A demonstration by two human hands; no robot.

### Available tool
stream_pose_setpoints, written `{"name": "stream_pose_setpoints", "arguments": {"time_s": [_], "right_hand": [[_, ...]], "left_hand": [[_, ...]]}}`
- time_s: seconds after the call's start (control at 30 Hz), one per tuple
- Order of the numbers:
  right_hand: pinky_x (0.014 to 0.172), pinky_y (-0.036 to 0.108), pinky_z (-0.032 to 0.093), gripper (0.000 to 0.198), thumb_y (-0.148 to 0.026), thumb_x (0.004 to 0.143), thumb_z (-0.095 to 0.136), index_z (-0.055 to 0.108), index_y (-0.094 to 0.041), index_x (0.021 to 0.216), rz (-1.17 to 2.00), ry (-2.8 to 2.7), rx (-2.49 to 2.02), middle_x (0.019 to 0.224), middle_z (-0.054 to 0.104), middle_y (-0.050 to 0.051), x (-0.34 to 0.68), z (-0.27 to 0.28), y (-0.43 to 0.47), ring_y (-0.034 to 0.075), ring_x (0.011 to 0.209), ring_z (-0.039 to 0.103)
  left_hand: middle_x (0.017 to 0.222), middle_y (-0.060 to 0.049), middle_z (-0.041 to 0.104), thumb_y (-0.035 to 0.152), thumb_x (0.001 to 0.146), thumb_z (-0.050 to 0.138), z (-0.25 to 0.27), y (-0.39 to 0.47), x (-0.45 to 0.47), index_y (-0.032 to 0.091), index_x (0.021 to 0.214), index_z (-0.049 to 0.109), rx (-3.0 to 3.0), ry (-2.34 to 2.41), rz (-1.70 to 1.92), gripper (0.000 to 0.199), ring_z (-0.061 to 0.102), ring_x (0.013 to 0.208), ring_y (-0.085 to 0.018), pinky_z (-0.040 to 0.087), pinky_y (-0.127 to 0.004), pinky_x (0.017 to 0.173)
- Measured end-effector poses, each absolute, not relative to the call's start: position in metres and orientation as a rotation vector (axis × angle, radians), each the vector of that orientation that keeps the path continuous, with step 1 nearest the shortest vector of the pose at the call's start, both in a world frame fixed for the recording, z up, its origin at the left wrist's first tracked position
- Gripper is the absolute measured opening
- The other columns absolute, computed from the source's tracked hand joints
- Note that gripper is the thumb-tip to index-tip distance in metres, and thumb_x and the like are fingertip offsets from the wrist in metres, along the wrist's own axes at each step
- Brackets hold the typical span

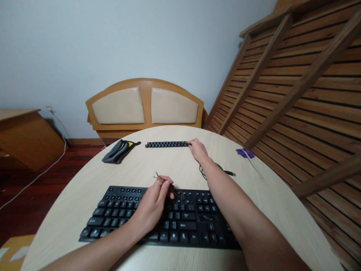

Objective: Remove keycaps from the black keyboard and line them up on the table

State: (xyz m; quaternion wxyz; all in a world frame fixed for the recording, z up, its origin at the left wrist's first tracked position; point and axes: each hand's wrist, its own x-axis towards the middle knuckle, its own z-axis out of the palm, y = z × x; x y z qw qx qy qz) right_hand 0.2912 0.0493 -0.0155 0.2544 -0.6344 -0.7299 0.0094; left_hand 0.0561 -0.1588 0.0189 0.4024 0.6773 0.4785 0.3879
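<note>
My left hand is closed around a keycap puller with a dark handle. Its thin wire ends hang over the upper part of a black keyboard, and small metal hooks stick out at its other end. Bare key posts show along the keyboard's top rows, while the lower rows carry caps. Farther back, my right hand pinches a small black keycap at the right end of a lined-up double row of keycaps. My right forearm hides part of the keyboard's right side.
A grey and black pouch with yellow lining lies at the table's back left. Behind my right forearm is a black USB cable. A purple cloth and a thin pale stick lie near the right edge.
</note>
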Motion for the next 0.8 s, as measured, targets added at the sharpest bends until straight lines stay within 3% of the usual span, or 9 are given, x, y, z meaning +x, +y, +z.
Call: {"name": "stream_pose_setpoints", "arguments": {"time_s": [0.4,0.63,0.8], "right_hand": [[0.096,0.026,0.041,0.032,-0.017,0.092,0.053,0.063,-0.022,0.122,0.008,-2.001,-1.762,0.122,0.06,0.007,0.287,-0.007,0.04,0.02,0.107,0.059],[0.092,0.034,0.043,0.048,-0.009,0.084,0.057,0.052,-0.018,0.13,0.035,-2.058,-1.847,0.125,0.058,0.014,0.281,0.027,0.019,0.026,0.107,0.06],[0.089,0.035,0.045,0.037,-0.022,0.082,0.065,0.06,-0.019,0.119,0.157,-2.264,-1.75,0.115,0.065,0.011,0.282,0.055,-0.028,0.026,0.106,0.061]], "left_hand": [[0.074,0.0,0.062,0.04,0.1,0.032,0.019,-0.158,0.056,0.02,0.104,0.054,1.704,1.205,0.967,0.03,0.06,0.078,-0.02,0.042,-0.033,0.08],[0.074,0.0,0.062,0.039,0.1,0.032,0.021,-0.159,0.056,0.019,0.103,0.053,1.74,1.207,0.953,0.029,0.06,0.077,-0.02,0.042,-0.033,0.08],[0.074,0.0,0.061,0.038,0.1,0.032,0.023,-0.158,0.056,0.02,0.101,0.053,1.763,1.199,0.955,0.029,0.059,0.078,-0.02,0.043,-0.033,0.079]]}}
